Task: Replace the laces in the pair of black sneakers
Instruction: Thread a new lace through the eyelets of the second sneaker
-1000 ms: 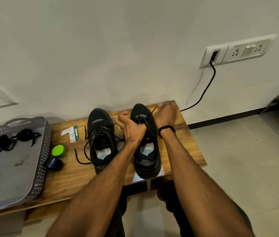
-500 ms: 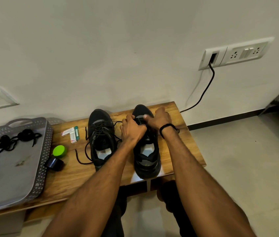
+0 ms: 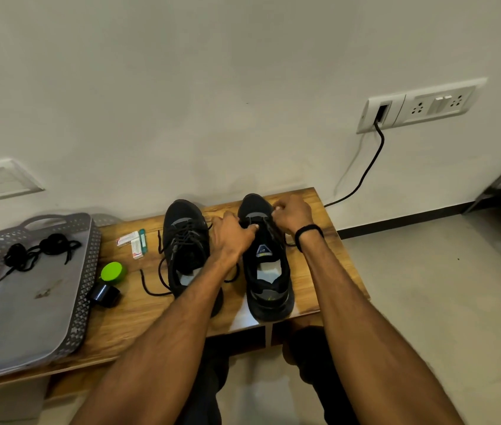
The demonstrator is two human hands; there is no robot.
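Bench (image 3: pixel 138 317): wooden, against white wall (image 3: pixel 181 87), carries left sneaker (image 3: pixel 181 240) and right sneaker (image 3: pixel 269 289).
Fingers: left hand (image 3: pixel 230 234) and right hand (image 3: pixel 292 213) curl, pinching right sneaker's lace (image 3: pixel 273 225).
Risk: uneven pull may yank lace from an eyelet.

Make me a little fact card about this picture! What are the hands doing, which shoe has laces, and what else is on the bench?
Place: wooden bench by a white wall
Left hand: pinches the black lace at the right black sneaker's eyelets
Right hand: pinches the same lace nearer the toe
Left black sneaker: laced, ends loose on the bench
Grey plastic tray: holds coiled black laces
Also there: green round cap, small white-and-red packets
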